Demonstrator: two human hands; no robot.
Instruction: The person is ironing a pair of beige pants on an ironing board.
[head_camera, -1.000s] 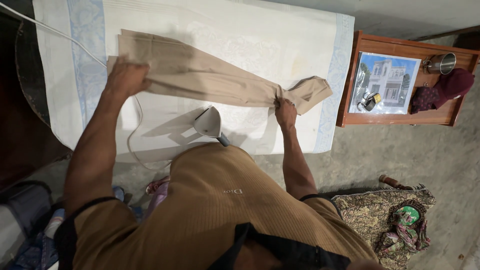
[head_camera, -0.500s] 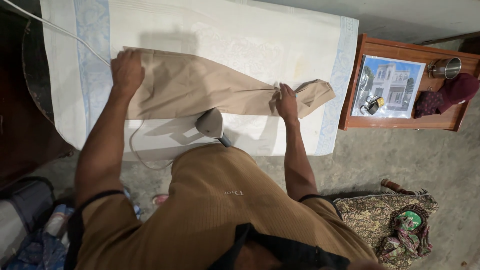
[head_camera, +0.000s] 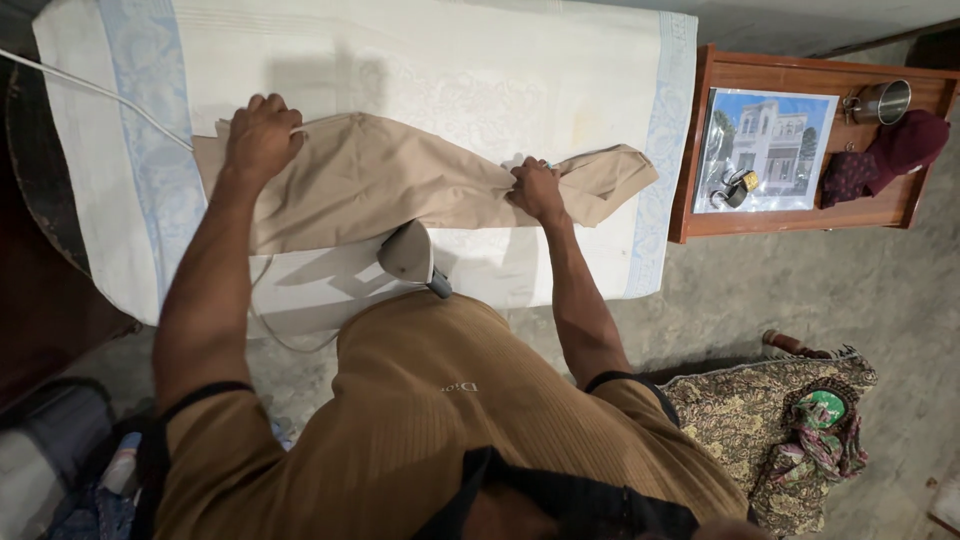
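While both hands are down on the cloth, the beige trousers (head_camera: 400, 185) lie lengthwise across the white padded table cover (head_camera: 480, 70), waist end to the left, leg ends trailing right toward the blue border. Left hand (head_camera: 262, 138): fingers curled over the waist edge, gripping a fold of fabric. Right hand (head_camera: 537, 190): closed in a pinch on the bunched legs, where the cloth gathers into creases. An electric iron (head_camera: 406, 250) stands on its heel just near of the trousers, untouched; its white cord (head_camera: 90, 90) runs off to the far left. Judgement: fabric is light, soft, limp and non-slippery; it sags and wrinkles wherever unsupported, so holds at the waistband and at the hems, pulled taut between them, should keep the creases aligned. Right of the table, a wooden tray-table (head_camera: 800, 215) carries a printed picture (head_camera: 768, 150), a metal mug (head_camera: 885, 100) and maroon cloth (head_camera: 905, 145).
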